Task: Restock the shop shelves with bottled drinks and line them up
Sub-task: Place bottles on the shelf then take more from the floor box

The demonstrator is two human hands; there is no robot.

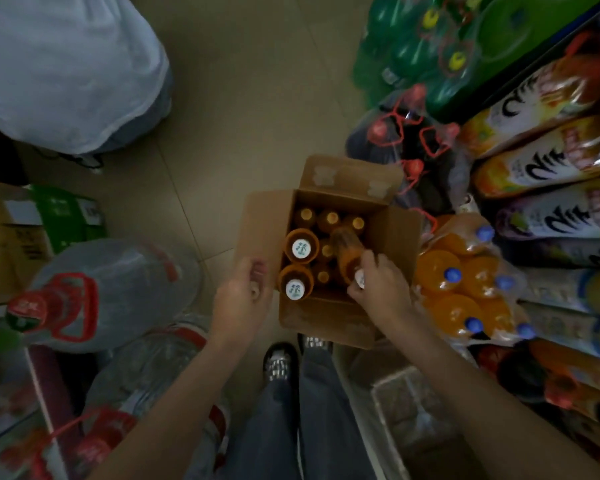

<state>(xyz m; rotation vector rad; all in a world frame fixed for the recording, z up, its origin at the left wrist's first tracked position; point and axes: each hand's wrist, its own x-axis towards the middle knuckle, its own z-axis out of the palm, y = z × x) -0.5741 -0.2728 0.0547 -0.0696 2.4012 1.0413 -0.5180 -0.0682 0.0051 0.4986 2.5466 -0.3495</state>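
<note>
An open cardboard box [399, 237] stands on the tiled floor in front of my feet, holding several orange drink bottles [301, 249] with white caps. My right hand [378, 285] is shut on the neck of one orange bottle [347, 252], which is tilted and partly raised out of the box. My left hand [243, 292] grips the box's left flap [257, 223], and a small pale object shows at its fingers; what it is I cannot tell.
Large water jugs with red handles [111, 292] crowd the left. Shrink-wrapped packs of orange soda [465, 289], dark soda [423, 157] and green bottles [426, 46] sit to the right, beside shelves of juice bottles [548, 161]. A white bag [66, 71] lies at the upper left.
</note>
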